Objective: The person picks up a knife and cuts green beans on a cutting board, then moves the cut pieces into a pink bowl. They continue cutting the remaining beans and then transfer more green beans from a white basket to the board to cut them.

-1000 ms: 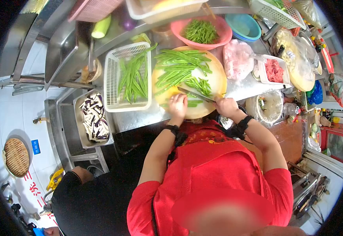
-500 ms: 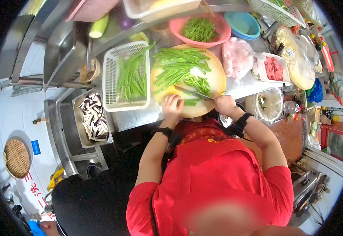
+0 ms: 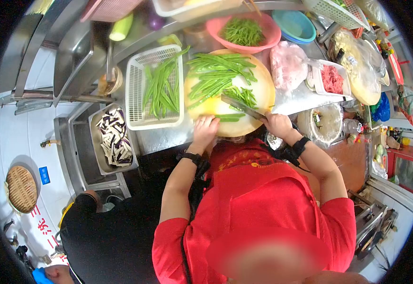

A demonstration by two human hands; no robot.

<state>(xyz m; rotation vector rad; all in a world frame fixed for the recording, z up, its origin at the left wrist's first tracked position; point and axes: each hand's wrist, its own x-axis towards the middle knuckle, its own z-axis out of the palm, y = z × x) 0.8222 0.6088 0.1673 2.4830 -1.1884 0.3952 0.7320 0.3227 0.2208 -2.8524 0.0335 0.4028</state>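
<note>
My right hand [image 3: 279,126] is wrapped round the handle of a kitchen knife [image 3: 244,109]. Its blade points up and left over a round chopping board [image 3: 263,90]. At the board's near left edge my left hand [image 3: 206,128] has its fingers bent against the ends of a few green beans [image 3: 230,117], which lie just below the blade. Beyond the knife is a pile of cut bean pieces [image 3: 244,98]. Long whole green beans [image 3: 216,71] cover the board's far left part.
Left of the board stands a white basket [image 3: 131,90] holding long beans. A metal tray [image 3: 97,158] has cut eggplant strips. Behind are a pink bowl [image 3: 213,29] and blue bowls [image 3: 289,23]. To the right are a bag of pinkish contents [image 3: 287,66] and minced meat [image 3: 332,79]. Another person [image 3: 116,241] is at the lower left.
The knife has lifted away from the short beans and tilted more steeply, with my right hand slightly further right. My left hand stays near the bean ends. The person at the lower left has shifted.
</note>
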